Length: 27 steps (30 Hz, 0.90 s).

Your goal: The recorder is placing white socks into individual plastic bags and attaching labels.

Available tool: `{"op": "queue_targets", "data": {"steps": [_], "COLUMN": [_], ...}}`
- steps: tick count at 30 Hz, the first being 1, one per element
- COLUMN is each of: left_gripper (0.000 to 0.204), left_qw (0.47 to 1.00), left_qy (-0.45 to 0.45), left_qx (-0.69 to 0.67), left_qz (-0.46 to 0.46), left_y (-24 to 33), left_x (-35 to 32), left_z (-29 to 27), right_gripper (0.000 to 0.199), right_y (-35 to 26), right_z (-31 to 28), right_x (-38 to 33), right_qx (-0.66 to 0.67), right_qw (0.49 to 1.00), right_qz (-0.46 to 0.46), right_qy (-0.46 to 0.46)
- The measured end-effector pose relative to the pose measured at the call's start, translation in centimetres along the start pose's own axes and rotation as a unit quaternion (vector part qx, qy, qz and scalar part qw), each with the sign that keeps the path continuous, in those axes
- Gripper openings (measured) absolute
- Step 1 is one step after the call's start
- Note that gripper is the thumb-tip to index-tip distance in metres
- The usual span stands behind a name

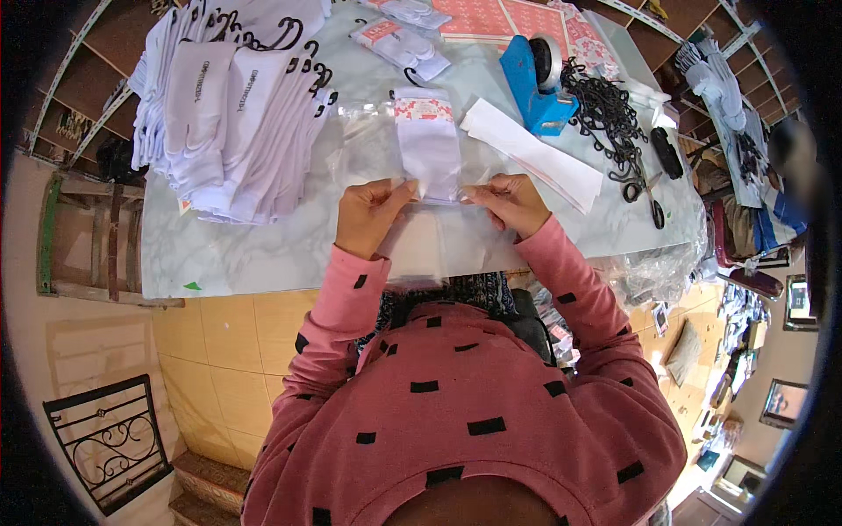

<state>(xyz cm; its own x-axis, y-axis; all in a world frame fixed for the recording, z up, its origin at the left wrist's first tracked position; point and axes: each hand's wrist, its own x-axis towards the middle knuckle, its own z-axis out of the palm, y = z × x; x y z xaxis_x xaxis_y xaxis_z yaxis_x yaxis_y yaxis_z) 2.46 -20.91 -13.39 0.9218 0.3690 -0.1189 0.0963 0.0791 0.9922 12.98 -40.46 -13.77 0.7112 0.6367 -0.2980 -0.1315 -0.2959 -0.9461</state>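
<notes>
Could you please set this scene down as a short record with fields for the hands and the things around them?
left hand: pinching, apparently on clear plastic, by the near left corner of the white socks
right hand: pinching likewise by the near right corner
socks' label: pink patterned band near the far end
left side: large pile of white socks with black hooks
right side: white paper strips, blue tape dispenser, heap of black hooks, scissors
surface: marble-patterned table
</notes>
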Motion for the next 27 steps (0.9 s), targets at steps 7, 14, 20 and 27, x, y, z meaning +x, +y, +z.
{"op": "queue_targets", "data": {"steps": [7, 14, 20, 27], "left_gripper": [0.021, 0.018, 0.017, 0.019], "left_qw": [0.997, 0.998, 0.995, 0.996], "left_qy": [0.041, 0.058, 0.058, 0.057], "left_qx": [0.032, 0.002, 0.036, 0.041], "left_qz": [0.061, 0.037, 0.072, 0.058], "left_y": [-2.4, -2.0, -2.6, -2.1], "left_x": [0.3, 0.4, 0.6, 0.8], "left_z": [-0.6, 0.2, -0.3, -0.3], "right_gripper": [0.030, 0.025, 0.026, 0.021], "right_y": [-3.0, -1.9, -0.7, -3.1], "right_z": [-7.4, -12.6, -8.8, -11.1], "right_x": [2.9, 7.1, 5.7, 3.2], "right_qx": [-0.403, -0.258, 0.212, -0.332], "right_qw": [0.696, 0.860, 0.835, 0.881], "right_qz": [-0.362, -0.142, -0.299, 0.036], "right_qy": [0.471, 0.416, 0.410, 0.336]}}
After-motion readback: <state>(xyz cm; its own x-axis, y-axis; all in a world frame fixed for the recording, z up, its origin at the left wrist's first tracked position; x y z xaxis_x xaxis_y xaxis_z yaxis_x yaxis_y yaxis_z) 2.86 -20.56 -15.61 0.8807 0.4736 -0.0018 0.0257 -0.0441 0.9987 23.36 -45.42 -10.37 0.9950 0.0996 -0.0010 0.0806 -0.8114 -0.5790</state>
